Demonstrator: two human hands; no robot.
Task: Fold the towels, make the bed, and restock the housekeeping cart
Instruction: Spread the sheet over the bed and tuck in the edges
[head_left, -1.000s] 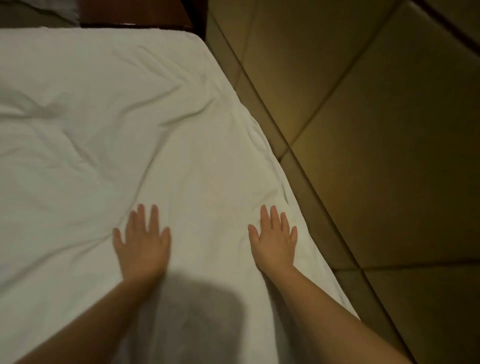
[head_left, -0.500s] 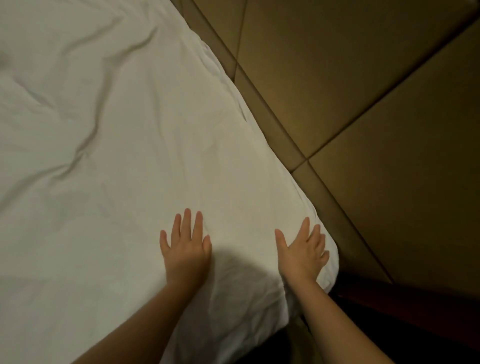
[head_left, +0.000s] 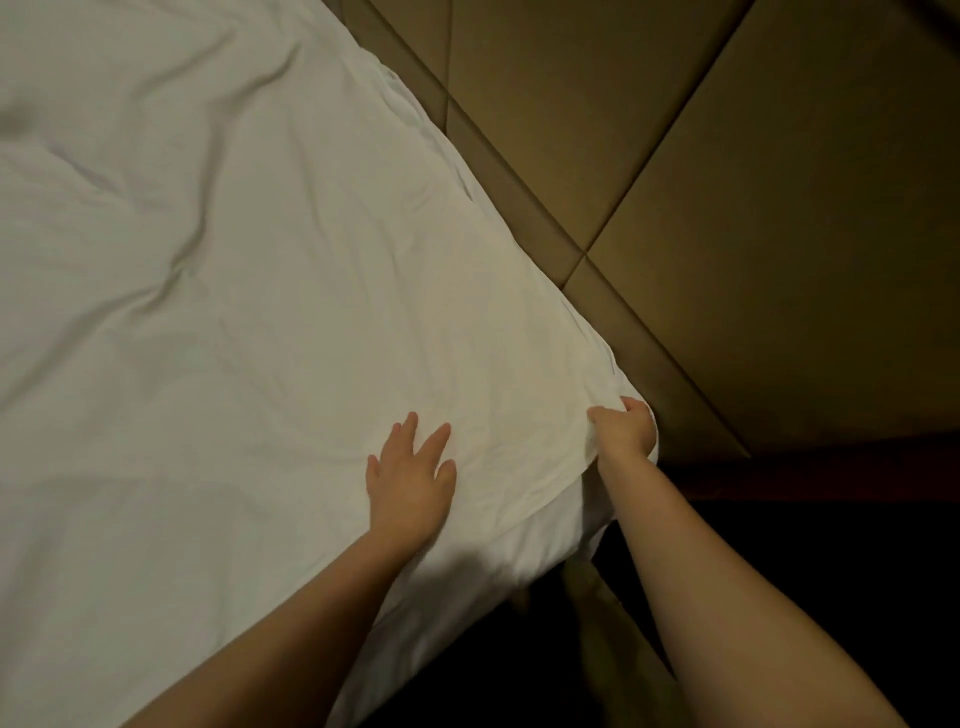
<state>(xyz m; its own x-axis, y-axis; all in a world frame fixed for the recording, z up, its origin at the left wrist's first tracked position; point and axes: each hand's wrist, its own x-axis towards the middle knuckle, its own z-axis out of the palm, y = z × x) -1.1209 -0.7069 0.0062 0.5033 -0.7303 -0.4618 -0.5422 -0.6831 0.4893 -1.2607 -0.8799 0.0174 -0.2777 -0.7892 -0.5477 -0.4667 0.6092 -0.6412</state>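
Two bare hands work at the near right corner of a bed covered by a white sheet (head_left: 260, 312). The right hand (head_left: 623, 428), nearer the corner, curls its fingers round the sheet's edge beside a padded wall panel (head_left: 727, 182), while the left hand (head_left: 410, 467) lies flat, fingers spread, just inboard. No containers are visible; rumpled cloth stretches up and leftward from the grip.

A white sheet (head_left: 249, 291) covers the bed, creased in long folds toward the upper left. The left hand (head_left: 410, 475) lies flat on it, fingers straight and spread, near the bed's corner. The right hand (head_left: 623, 428) grips the sheet's corner, fingers curled round the bunched cloth at the edge. Brown tiled floor (head_left: 727, 182) runs beside the bed, dark below
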